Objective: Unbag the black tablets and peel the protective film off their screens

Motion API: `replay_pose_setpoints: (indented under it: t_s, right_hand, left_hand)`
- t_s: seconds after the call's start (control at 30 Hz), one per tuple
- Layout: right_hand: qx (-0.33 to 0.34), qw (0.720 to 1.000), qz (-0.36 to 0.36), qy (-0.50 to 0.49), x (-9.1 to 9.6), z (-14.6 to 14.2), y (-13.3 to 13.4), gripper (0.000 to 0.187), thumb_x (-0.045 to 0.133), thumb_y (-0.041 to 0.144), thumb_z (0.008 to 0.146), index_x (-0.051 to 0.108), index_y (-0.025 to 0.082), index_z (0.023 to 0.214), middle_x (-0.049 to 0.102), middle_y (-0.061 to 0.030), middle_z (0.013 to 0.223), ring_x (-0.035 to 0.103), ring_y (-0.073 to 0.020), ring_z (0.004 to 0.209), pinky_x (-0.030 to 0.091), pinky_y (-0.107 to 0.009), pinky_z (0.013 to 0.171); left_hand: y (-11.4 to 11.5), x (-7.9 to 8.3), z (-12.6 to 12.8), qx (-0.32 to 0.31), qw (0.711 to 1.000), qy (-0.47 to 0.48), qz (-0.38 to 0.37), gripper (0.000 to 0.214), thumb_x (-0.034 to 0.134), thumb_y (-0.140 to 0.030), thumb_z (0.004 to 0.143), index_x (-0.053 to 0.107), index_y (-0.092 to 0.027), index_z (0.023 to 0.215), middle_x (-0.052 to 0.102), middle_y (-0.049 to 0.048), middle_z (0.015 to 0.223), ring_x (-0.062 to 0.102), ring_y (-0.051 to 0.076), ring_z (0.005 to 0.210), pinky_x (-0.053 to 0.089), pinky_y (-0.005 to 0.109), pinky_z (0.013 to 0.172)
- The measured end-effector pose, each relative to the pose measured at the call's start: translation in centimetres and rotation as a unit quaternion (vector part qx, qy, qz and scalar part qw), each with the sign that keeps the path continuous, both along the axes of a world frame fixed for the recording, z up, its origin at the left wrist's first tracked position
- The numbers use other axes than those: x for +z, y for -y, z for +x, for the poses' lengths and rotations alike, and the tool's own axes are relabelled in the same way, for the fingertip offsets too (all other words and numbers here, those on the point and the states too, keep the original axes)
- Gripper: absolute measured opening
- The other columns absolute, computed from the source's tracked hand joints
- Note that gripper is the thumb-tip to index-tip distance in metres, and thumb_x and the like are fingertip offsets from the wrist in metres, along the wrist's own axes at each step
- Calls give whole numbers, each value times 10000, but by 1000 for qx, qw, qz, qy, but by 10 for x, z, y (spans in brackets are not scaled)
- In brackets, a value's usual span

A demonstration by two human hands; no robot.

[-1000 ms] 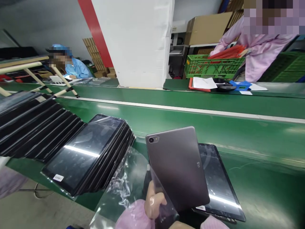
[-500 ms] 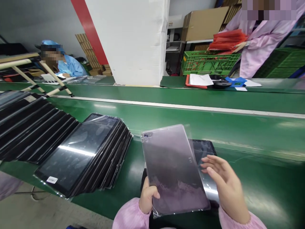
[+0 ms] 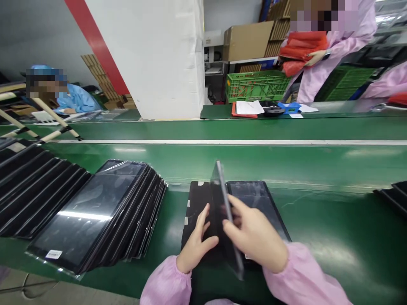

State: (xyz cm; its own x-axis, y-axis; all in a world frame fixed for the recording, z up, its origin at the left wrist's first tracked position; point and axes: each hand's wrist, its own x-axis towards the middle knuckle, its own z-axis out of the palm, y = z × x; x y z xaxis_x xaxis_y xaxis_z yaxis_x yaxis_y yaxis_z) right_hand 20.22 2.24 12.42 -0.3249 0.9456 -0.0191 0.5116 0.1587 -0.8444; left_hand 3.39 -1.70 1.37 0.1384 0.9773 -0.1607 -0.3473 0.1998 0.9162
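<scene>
Green conveyor table under a tablet stood nearly on edge, right hand closed on it to keep it upright, left hand beside it, hold unclear, over a black pad.

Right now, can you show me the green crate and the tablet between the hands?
Tablet on its edge (image 3: 221, 190), head view, point on its thin side edge.
Green plastic crate (image 3: 256, 87), head view, point on its long front side.

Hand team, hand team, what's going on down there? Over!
Right grip on a grey tablet, standing on edge. Left grip open alongside. Flat tablet and black sheet lying just behind.
</scene>
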Motion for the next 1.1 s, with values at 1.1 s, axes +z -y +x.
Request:
replay_pose_setpoints:
  t_s: [1.1]
  right_hand:
    - [2, 997, -79, 26, -88, 26, 42, 792, 633, 317, 821, 383, 118, 1546, 536, -185, 1477, 568, -329, 1316, 472, -444, 1079]
  left_hand:
    - [7, 10, -51, 132, 963, -185, -142, 983, 794, -532, 707, 303, -390, 1546, 419, 14, 1586, 432, 329, 1433, 470, 386, 1091]
